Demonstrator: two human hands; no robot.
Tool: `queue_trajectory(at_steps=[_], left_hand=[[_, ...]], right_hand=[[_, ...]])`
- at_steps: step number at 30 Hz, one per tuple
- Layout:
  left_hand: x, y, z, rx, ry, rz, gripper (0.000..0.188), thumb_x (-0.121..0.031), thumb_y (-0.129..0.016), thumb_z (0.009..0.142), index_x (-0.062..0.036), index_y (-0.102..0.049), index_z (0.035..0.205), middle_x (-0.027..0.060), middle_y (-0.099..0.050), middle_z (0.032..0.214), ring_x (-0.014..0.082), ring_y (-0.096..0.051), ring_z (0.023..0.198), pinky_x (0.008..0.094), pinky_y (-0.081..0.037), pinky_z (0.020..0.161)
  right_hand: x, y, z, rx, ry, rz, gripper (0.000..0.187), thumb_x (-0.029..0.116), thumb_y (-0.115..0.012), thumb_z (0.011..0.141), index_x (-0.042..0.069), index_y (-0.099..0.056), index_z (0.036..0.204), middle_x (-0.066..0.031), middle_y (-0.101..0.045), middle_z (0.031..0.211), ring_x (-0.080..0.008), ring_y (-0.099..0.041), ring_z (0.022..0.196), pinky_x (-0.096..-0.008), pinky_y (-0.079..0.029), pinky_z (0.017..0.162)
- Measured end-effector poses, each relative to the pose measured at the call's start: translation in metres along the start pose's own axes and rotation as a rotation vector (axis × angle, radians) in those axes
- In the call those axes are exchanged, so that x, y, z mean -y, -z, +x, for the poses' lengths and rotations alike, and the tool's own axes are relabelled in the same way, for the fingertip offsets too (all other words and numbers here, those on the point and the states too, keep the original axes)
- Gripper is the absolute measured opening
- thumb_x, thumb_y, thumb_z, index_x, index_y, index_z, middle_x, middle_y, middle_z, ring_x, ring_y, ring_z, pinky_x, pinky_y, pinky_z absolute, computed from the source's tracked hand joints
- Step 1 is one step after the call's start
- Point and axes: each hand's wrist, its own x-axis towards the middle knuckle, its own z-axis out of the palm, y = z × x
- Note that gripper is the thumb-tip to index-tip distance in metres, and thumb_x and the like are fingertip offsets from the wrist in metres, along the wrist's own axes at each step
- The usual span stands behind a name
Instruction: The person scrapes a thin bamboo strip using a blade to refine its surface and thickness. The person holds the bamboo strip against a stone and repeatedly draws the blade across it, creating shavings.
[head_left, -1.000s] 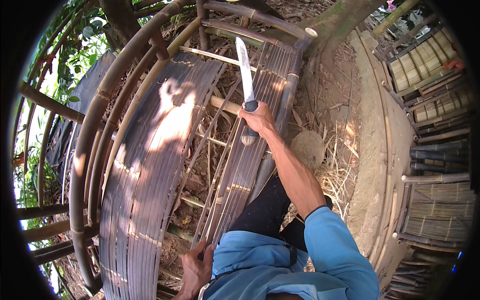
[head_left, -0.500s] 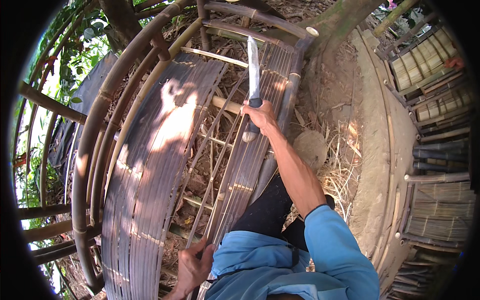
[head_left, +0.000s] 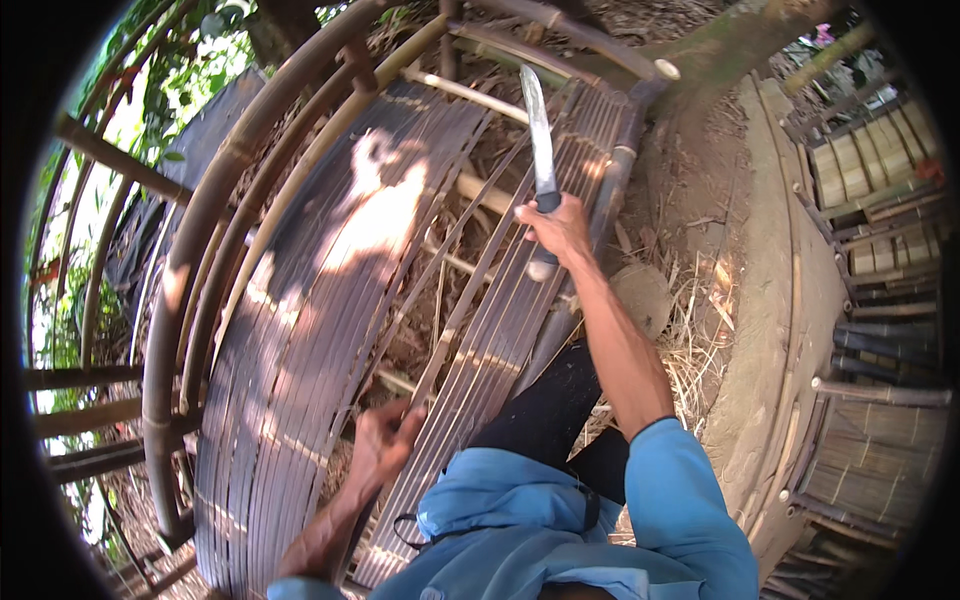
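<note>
My right hand (head_left: 562, 232) is wrapped around the dark handle of a large knife (head_left: 541, 140), whose long pale blade points away from me. The knife is over the narrow right-hand section of split-bamboo slats (head_left: 490, 350) on a bamboo bench. Closer to me, my left hand (head_left: 383, 440) is closed, thumb and fingers pinching a long thin bamboo strip (head_left: 447, 340). This strip slants up and away across the gap between the slat sections, towards the knife. To the left lies the wide section of dark slats (head_left: 290, 350), with sunlight patches on it.
A curved bamboo railing (head_left: 225, 170) bounds the bench on the left. Through the gap, crosspieces (head_left: 485, 192) and leaf-littered ground show. Dry straw (head_left: 690, 350) lies right of my leg, beside an earthen ledge (head_left: 755, 330). Bamboo panels (head_left: 875, 450) stand at the far right.
My left hand has moved away from me along the bench, still gripping the strip, and more of its forearm shows. The knife now tilts further left. The view has shifted slightly.
</note>
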Motion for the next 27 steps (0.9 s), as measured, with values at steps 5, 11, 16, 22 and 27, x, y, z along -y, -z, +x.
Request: queue_trajectory(at_steps=[5,11,16,22,27], left_hand=[[0.059,-0.015,0.022,-0.167,-0.058,0.249,0.033,-0.03,-0.063,0.098,-0.0036,-0.072,0.117,0.0308,-0.068,0.08,0.0468,-0.069,0.08,0.0536,-0.054,0.076],[0.132,-0.056,0.041,-0.416,-0.26,0.597,0.036,-0.021,-0.067,0.089,-0.0044,-0.066,0.121,0.0219,-0.066,0.102,0.0384,-0.062,0.097,0.0502,-0.05,0.089],[0.166,-0.047,-0.044,-0.777,-0.3,0.557,0.05,-0.019,-0.073,0.088,-0.0069,-0.059,0.134,0.0236,-0.051,0.125,0.0453,-0.047,0.122,0.0548,-0.042,0.101],[0.265,-0.038,-0.142,-1.055,0.244,0.631,0.058,-0.036,-0.071,0.09,-0.0057,-0.055,0.137,0.0226,-0.044,0.135,0.0389,-0.036,0.133,0.0571,-0.023,0.11],[0.344,-0.029,-0.219,-1.277,0.691,0.703,0.071,-0.053,-0.053,0.098,-0.0018,-0.043,0.146,0.0244,-0.038,0.144,0.0414,-0.029,0.141,0.0569,-0.014,0.119]], right_hand=[[-0.011,0.006,-0.073,0.181,0.273,-0.51,0.036,0.023,-0.082,0.08,-0.001,-0.07,0.104,-0.0165,-0.073,0.082,-0.0278,-0.074,0.081,-0.0397,-0.056,0.075],[-0.023,-0.043,-0.15,0.691,0.565,-0.577,0.025,0.006,-0.078,0.081,-0.003,-0.064,0.1,-0.0159,-0.072,0.102,-0.0369,-0.068,0.099,-0.0416,-0.054,0.088],[-0.03,-0.095,-0.195,0.898,0.818,-0.478,0.024,0.002,-0.077,0.078,-0.001,-0.061,0.096,-0.0142,-0.067,0.123,-0.0382,-0.063,0.114,-0.0447,-0.05,0.098],[-0.024,-0.127,-0.208,0.955,0.961,-0.616,0.029,0.007,-0.08,0.078,0.001,-0.058,0.096,-0.0127,-0.066,0.129,-0.039,-0.061,0.115,-0.0483,-0.045,0.1],[-0.03,-0.142,-0.22,1.01,1.012,-0.63,0.03,0.01,-0.08,0.078,0.002,-0.059,0.098,-0.013,-0.068,0.12,-0.0399,-0.061,0.111,-0.0474,-0.045,0.101]])
